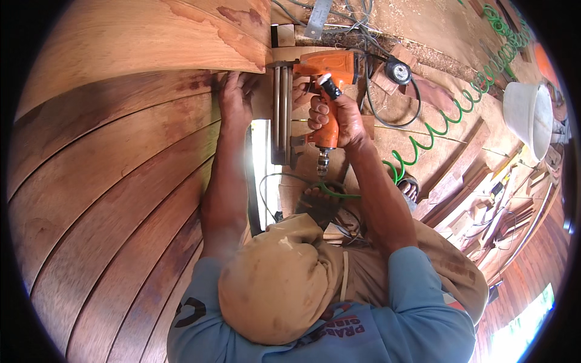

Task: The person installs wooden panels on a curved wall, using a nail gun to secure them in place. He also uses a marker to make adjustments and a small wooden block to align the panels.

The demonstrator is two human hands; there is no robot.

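My right hand [340,121] is wrapped around the handle of an orange nail gun [328,130], whose long metal magazine [281,115] points toward the left. By that thumb is a short black and white piece [328,85] that I cannot make out. A green coiled air hose [433,133] runs off to the right from below the handle fitting. My left hand [236,94] is at the lower edge of a broad, curved wooden panel [157,42], its fingers curled against the edge and partly hidden. Several fingertips [299,89] show behind the nail gun; whose they are is unclear.
Curved wooden planks [121,157] form a wall along my left. Beyond the nail gun, a dark cable loops around a round gauge [399,71]. A white bucket [528,118] stands at right, above wood strips [460,181] and offcuts. Sawdust lies on the boards.
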